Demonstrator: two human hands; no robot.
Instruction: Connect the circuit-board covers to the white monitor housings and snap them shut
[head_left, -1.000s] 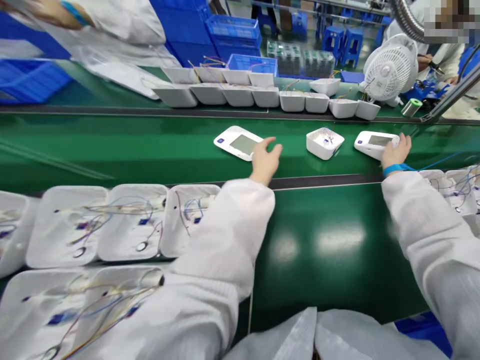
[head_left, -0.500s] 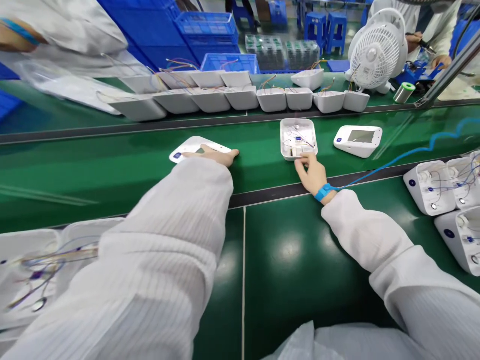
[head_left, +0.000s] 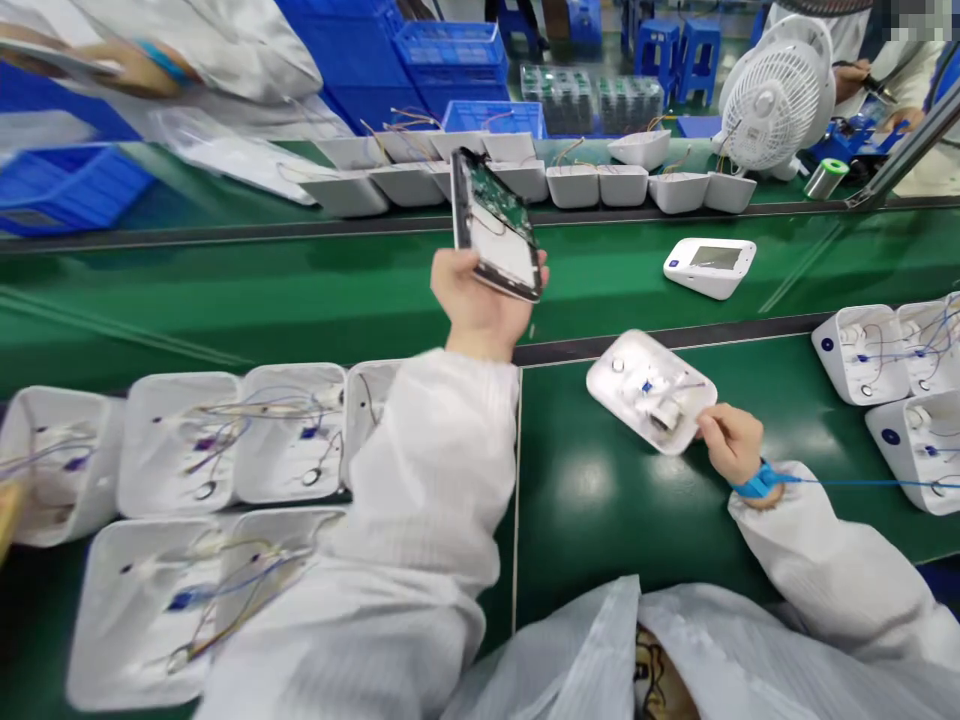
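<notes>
My left hand point(head_left: 487, 300) grips a device panel point(head_left: 499, 230) by its lower end, raised over the belt, its inner side with a green circuit board and a white part showing. Pinched at its lower right corner by my right hand point(head_left: 731, 440) is a white housing point(head_left: 626, 385), open side up, over the near green table. Wires, a small blue connector and a silvery part show inside it. A blue strap circles my right wrist.
Wired white housings point(head_left: 180, 440) fill the left side, more point(head_left: 862, 350) stand at right. A finished-looking device point(head_left: 709, 268) lies on the belt point(head_left: 600, 270). Behind are a row of housings point(head_left: 574, 187), a fan point(head_left: 769, 100), a solder spool point(head_left: 825, 180) and people's sleeved arms.
My left hand has lifted the panel off the belt and turned its inside into view. My right hand has brought the white housing from the belt toward me, over the near table.
</notes>
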